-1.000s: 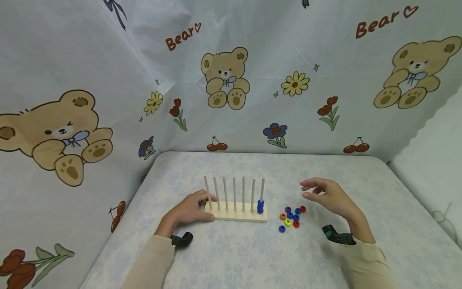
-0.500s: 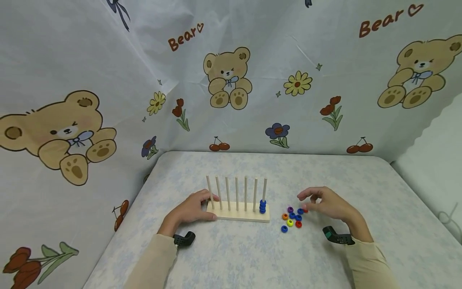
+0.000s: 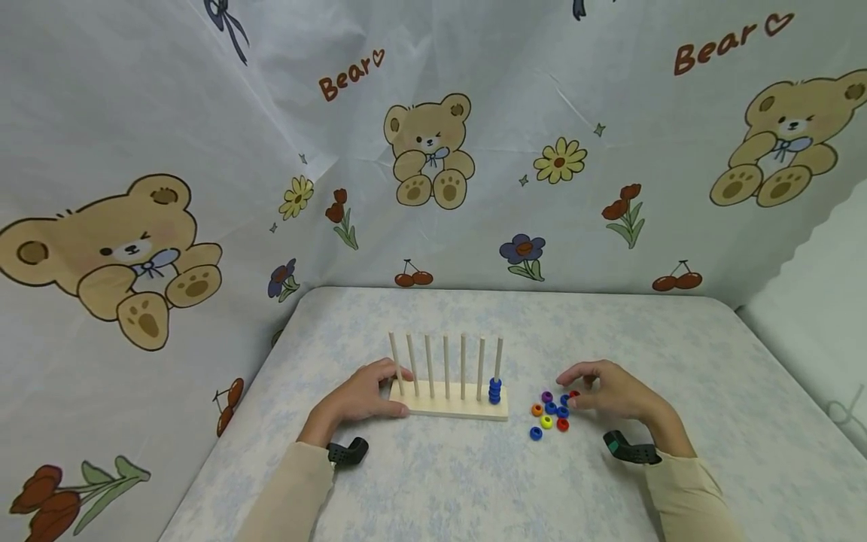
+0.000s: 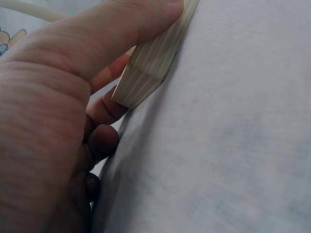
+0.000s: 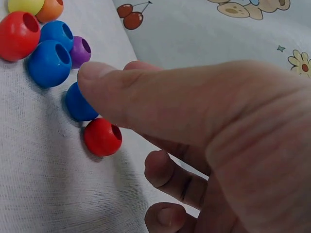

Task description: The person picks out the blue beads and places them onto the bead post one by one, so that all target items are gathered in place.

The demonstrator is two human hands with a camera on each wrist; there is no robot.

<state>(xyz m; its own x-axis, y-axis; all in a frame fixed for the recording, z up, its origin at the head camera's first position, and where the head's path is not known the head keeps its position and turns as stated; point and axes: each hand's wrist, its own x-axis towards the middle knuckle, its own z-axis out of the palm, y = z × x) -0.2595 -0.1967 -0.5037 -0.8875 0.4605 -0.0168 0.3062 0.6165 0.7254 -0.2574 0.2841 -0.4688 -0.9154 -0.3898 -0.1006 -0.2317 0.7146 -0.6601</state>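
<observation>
My left hand (image 3: 360,393) grips the left end of a wooden peg board (image 3: 455,407), its thumb along the near edge. Several upright pegs stand on the board. Stacked blue beads (image 3: 495,391) sit on the rightmost peg. To the right of the board, my right hand (image 3: 615,391) is over the edge of a group of loose beads, thumb and forefinger apart. In the right wrist view the thumb partly covers a blue bead (image 5: 79,105); whether it touches is unclear. A red bead (image 5: 102,138) lies just below the thumb.
Other loose beads on the table (image 3: 433,482) include a purple bead (image 3: 547,397), an orange bead (image 3: 537,409), a yellow bead (image 3: 546,421) and a separate blue bead (image 3: 536,433). A bear-print cloth (image 3: 474,248) hangs behind the table.
My right hand has come down and slightly left, from beyond the beads to over the blue and red ones. My left hand keeps its hold on the peg board.
</observation>
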